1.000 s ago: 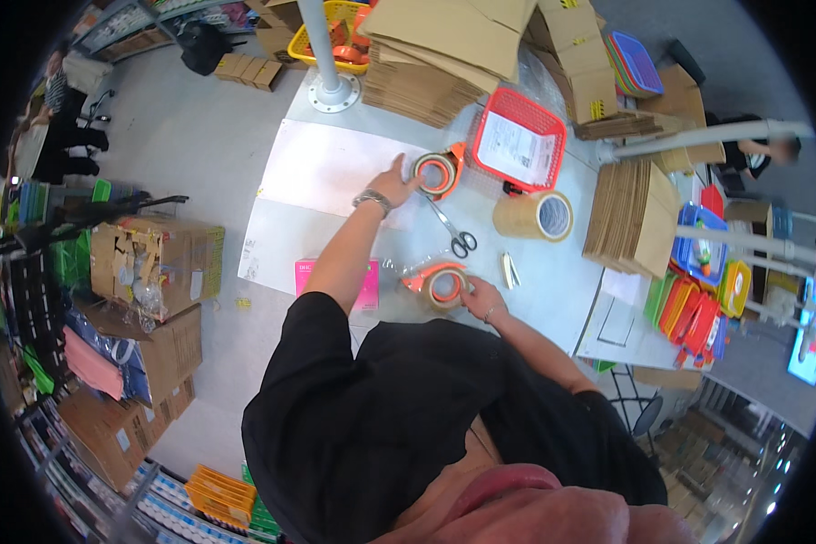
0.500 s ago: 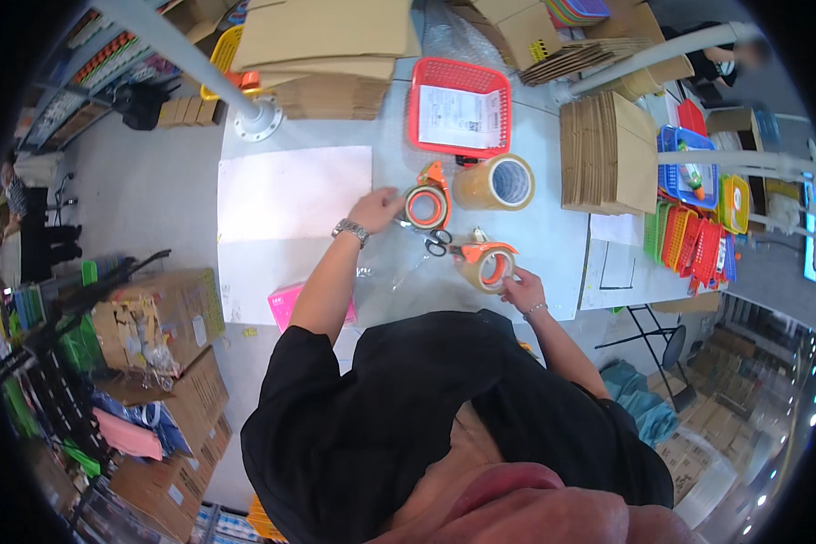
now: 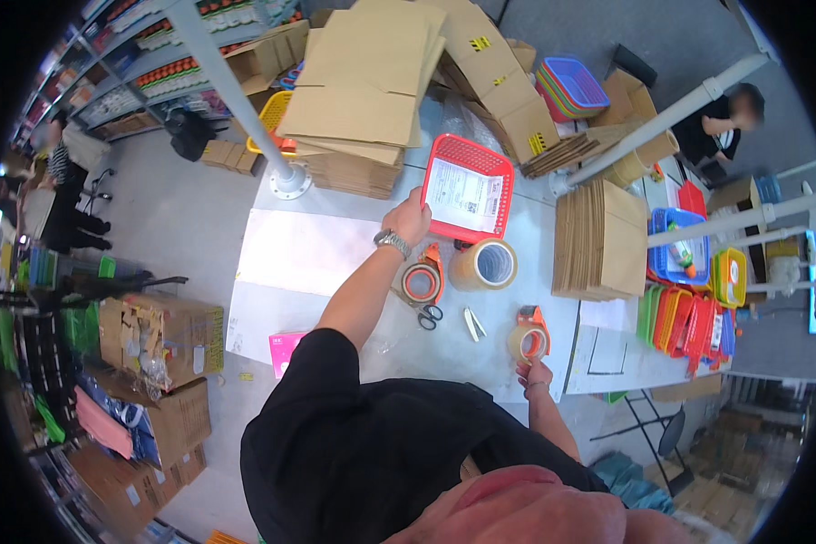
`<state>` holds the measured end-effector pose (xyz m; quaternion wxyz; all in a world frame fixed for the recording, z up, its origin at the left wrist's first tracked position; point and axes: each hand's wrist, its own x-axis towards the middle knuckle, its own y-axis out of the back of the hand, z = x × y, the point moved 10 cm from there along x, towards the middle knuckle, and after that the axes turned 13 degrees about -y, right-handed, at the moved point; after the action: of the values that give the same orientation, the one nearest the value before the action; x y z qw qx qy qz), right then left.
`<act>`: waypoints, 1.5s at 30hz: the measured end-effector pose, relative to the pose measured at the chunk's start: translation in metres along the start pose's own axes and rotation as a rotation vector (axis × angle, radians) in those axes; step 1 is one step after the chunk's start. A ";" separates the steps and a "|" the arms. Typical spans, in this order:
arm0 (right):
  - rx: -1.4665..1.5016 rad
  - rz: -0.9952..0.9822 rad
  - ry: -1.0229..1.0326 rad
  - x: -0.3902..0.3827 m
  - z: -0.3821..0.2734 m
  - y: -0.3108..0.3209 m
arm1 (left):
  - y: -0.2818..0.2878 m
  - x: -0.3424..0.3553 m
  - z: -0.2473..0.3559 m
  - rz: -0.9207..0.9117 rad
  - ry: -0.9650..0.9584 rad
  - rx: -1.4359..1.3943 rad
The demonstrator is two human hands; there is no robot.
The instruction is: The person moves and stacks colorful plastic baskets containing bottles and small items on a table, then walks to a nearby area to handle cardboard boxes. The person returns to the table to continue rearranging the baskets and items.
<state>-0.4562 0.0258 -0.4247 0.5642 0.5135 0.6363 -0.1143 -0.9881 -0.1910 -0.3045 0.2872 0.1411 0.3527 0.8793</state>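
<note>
My left hand (image 3: 408,220) is closed on the left rim of a red plastic basket (image 3: 507,194), with a printed white paper (image 3: 461,192) lying in it. At the table's near right, my right hand (image 3: 535,374) grips an orange tape dispenser (image 3: 539,316) with a roll of clear tape. Just below my left hand lies a second orange tape dispenser (image 3: 437,268), beside black-handled scissors (image 3: 430,316). A large roll of tape (image 3: 467,269) rests by the basket's near side. Between scissors and right hand lies a small pale clipper-like tool (image 3: 473,325).
Flattened cardboard stacks (image 3: 349,113) stand at the far left, and more folded cartons (image 3: 589,238) at the right. White posts (image 3: 245,100) rise from the table. A pink box (image 3: 286,352) sits near my left arm. Coloured baskets (image 3: 680,317) fill the right side; a person (image 3: 718,125) is beyond.
My left hand has moved away from the tape dispenser, up to the red basket's rim. My right hand has carried its dispenser to the right, away from the scissors and pale tool.
</note>
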 end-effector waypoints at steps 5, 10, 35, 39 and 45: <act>-0.016 -0.072 0.032 0.020 -0.020 -0.014 | 0.047 -0.063 0.016 0.169 0.022 -0.026; -0.099 -0.256 0.081 0.027 -0.045 -0.039 | 0.039 -0.094 0.025 0.217 0.029 -0.136; -0.304 -0.481 0.037 -0.033 0.042 -0.042 | 0.082 -0.133 0.135 0.291 -0.169 -1.079; -0.351 -0.474 0.065 -0.031 0.036 -0.046 | 0.080 -0.199 0.081 0.202 0.043 -1.105; -0.369 -0.440 0.106 -0.028 0.018 -0.048 | 0.099 -0.283 -0.032 0.513 0.294 -1.127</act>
<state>-0.4876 -0.0236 -0.4279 0.5759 0.2571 0.7709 -0.0891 -0.8177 -0.4376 -0.2712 0.0462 -0.0741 -0.1733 0.9810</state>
